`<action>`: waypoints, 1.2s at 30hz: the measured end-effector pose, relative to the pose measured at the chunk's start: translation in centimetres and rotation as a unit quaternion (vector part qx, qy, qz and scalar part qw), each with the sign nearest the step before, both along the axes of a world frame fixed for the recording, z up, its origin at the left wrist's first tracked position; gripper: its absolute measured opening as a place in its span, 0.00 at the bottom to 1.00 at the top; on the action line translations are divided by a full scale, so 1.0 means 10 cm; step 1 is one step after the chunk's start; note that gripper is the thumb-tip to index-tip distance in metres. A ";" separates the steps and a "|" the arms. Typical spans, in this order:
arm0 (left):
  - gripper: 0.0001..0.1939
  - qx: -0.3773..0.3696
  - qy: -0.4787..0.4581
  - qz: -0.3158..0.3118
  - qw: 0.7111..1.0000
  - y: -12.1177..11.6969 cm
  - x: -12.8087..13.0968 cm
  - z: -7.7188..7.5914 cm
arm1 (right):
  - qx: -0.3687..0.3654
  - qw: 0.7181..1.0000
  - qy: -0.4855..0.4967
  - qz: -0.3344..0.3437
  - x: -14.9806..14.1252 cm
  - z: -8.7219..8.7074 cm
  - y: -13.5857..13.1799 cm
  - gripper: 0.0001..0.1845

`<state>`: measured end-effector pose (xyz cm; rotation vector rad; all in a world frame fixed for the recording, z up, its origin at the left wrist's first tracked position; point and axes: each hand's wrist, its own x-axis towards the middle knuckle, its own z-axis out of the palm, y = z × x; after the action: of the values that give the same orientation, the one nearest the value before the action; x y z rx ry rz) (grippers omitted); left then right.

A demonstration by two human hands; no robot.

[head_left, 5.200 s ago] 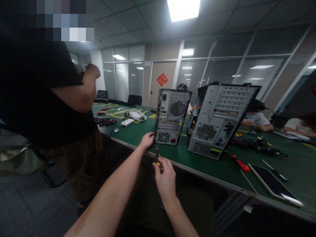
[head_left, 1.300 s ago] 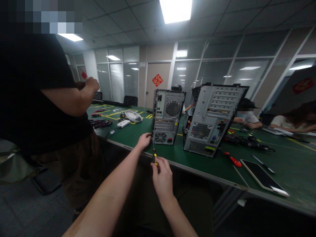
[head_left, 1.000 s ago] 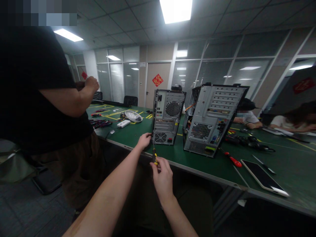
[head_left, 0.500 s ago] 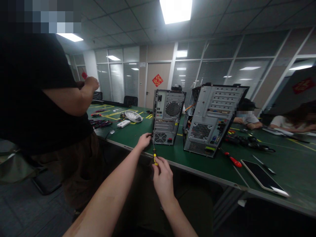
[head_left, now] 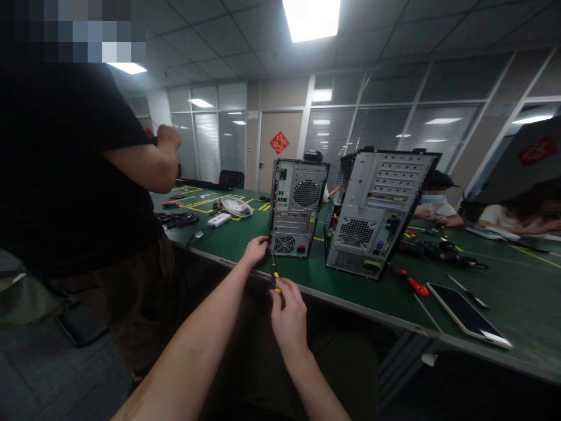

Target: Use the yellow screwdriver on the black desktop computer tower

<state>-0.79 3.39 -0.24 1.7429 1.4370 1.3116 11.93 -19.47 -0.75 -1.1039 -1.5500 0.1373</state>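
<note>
A person in a black shirt (head_left: 83, 175) stands at left, close against a green table (head_left: 232, 241) whose front edge slants down to the right. Open tabletop lies left of a smaller computer tower (head_left: 300, 202), which stands upright near that edge; a narrow gap parts it from a larger tower (head_left: 372, 204). Farther right, a red-handled screwdriver (head_left: 416, 285) and a phone (head_left: 467, 314) lie near the edge. The worker's left hand (head_left: 256, 251), fingers partly curled, reaches the smaller tower's lower left edge; whether it grips cannot be told. Just right and below, the right hand (head_left: 290, 307) pinches a black-and-yellow screwdriver (head_left: 274, 279) in front of the table edge, its shaft pointing up at the tower's lower left corner, tip contact too small to tell.
</note>
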 end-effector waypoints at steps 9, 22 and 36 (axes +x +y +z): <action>0.18 0.006 0.004 -0.001 1.000 -0.04 -0.01 0.02 | -0.008 1.000 -0.017 -0.011 0.01 0.01 -0.01 0.16; 0.18 -0.007 0.018 0.009 1.000 -0.20 0.00 0.16 | -0.006 1.000 -0.005 0.003 -0.02 0.01 0.01 0.14; 0.17 0.015 0.013 0.004 1.000 0.04 -0.02 -0.04 | -0.017 0.999 -0.043 -0.015 -0.03 0.03 0.03 0.11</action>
<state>-0.98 3.80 -0.63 1.7815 1.4463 1.3259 11.58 -19.22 -0.47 -1.1724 -1.6128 0.0977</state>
